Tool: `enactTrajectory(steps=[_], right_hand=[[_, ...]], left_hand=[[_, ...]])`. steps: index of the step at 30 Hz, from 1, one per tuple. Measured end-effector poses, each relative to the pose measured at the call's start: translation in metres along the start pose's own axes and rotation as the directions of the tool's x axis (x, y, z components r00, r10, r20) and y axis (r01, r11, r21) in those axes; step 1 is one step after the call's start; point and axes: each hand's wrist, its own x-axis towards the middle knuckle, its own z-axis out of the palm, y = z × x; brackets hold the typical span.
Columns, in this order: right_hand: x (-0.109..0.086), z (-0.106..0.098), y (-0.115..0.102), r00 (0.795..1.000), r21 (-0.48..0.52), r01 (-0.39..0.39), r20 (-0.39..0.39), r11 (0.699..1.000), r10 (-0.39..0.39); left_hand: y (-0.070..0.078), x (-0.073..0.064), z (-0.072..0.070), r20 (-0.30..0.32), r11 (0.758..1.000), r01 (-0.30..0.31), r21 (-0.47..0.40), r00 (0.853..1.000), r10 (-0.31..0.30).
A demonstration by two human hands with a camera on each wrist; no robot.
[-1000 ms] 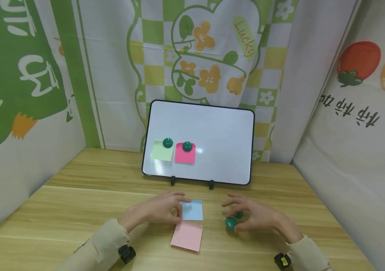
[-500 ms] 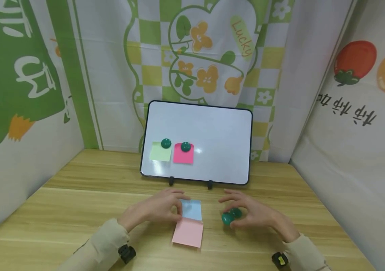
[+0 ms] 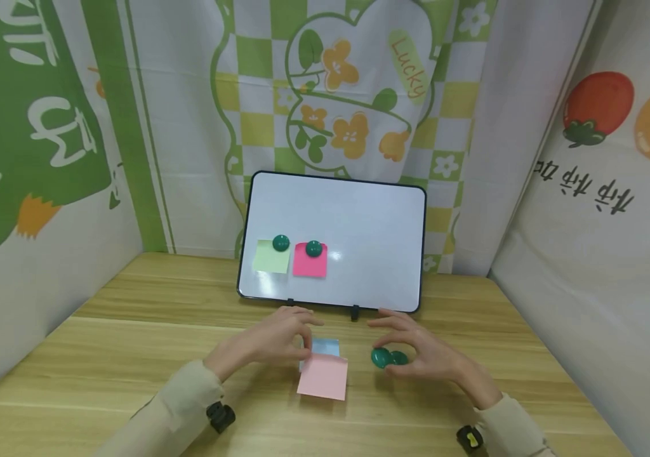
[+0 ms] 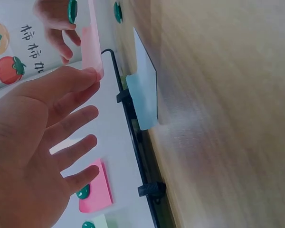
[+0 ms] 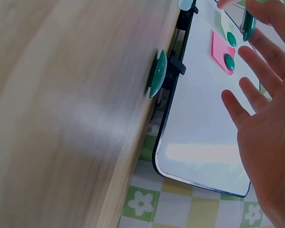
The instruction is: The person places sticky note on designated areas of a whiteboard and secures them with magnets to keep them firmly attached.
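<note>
Both pinching, left grip pink note, right grip magnet, wrist views clarifying lift

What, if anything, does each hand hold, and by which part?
Left hand: the pale pink note, by one corner. Right hand: a green magnet, by its rim.
</note>
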Motion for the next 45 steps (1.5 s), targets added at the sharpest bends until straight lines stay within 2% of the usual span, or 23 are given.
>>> enactTrajectory(steps=[10, 17, 24, 32, 40, 45], right_hand=[[0.007, 0.000, -0.001, 0.994, -0.071, 0.070, -0.074, 0.995, -0.075], [0.012, -0.002, -0.002, 0.987, -0.098, 0.100, -0.112, 0.990, -0.111], [0.018, -0.002, -0.002, 0.971, -0.155, 0.138, -0.173, 0.978, -0.165], [0.024, -0.004, -0.005, 0.948, -0.178, 0.181, -0.229, 0.967, -0.220], [0.030, -0.003, -0.006, 0.936, -0.220, 0.190, -0.253, 0.957, -0.244], [0.034, -0.002, -0.007, 0.933, -0.287, 0.176, -0.256, 0.942, -0.252]], left_hand=[[0.000, 0.008, -0.007, -0.078, 0.996, -0.005, 0.088, 0.997, 0.012], [0.001, 0.017, -0.013, -0.113, 0.994, 0.011, 0.105, 0.994, 0.001], [0.002, 0.025, -0.020, -0.137, 0.990, -0.002, 0.138, 0.990, 0.021], [0.000, 0.033, -0.026, -0.169, 0.990, 0.009, 0.141, 0.986, 0.015], [-0.001, 0.043, -0.031, -0.219, 0.980, 0.010, 0.199, 0.975, 0.035], [-0.002, 0.051, -0.034, -0.245, 0.977, 0.025, 0.210, 0.969, 0.027]])
